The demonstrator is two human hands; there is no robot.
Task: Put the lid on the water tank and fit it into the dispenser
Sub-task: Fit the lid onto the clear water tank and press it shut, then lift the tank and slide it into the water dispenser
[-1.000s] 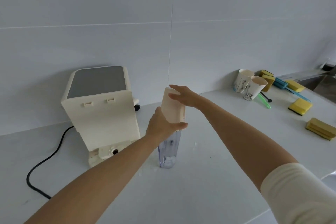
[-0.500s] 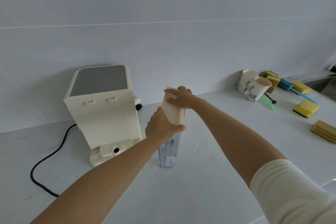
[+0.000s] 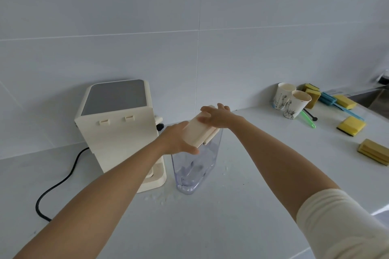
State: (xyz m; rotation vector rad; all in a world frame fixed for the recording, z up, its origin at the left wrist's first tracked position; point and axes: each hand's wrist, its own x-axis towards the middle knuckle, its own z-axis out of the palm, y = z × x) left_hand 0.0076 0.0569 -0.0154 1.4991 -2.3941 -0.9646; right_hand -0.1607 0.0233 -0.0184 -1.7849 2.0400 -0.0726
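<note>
Clear water tank (image 3: pixel 195 166) stands upright on the white counter (image 3: pixel 210 227), just right of the cream dispenser (image 3: pixel 120 132), not in it; cream lid (image 3: pixel 199 130) sits tilted across the tank's top, apparently not seated flush, though the hands cover part of the rim. Left hand (image 3: pixel 179 140) wraps the near-left upper edge of tank and lid, thumb curled below the lid; right hand (image 3: pixel 219 116) lies flat on the lid's far end, fingers spread. Two paper cups (image 3: pixel 291 101) and yellow sponges (image 3: pixel 350 125) sit well apart at right.
</note>
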